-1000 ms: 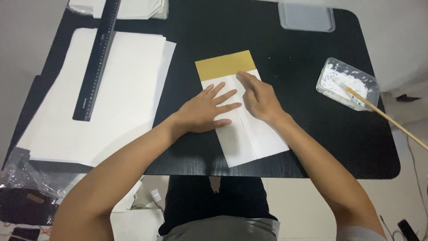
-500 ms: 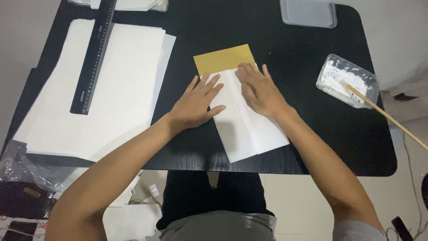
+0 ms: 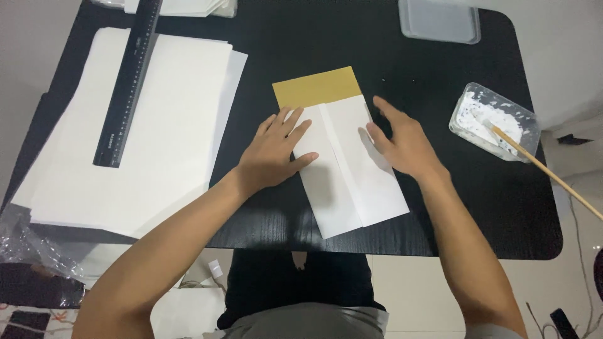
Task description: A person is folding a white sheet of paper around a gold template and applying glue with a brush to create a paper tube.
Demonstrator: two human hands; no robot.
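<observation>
Near the centre of the frame, on a black table (image 3: pixel 440 207), lay a folded white sheet (image 3: pixel 352 169) whose two side flaps met along a lengthwise seam, leaving a mustard-yellow band (image 3: pixel 317 86) exposed at its far end. The left hand (image 3: pixel 276 154) rested flat on the left flap, fingers spread and extended, gripping nothing. The right hand (image 3: pixel 402 141) lay open at the right edge of the sheet, fingers loosely splayed; its fingertips appeared to touch the right flap, and it held nothing.

At the left of the frame, a stack of large white paper sheets (image 3: pixel 157 125) covered the table, and a black ruler (image 3: pixel 129 81) lay on it, running from the upper edge down toward the middle left. At the upper right stood an empty clear plastic container (image 3: pixel 440 20). At the right, a second clear tray holding white paste (image 3: pixel 493 120) sat well apart from the right hand, with a thin wooden stick (image 3: pixel 546 169) resting in it and projecting off the table toward the lower right.
</observation>
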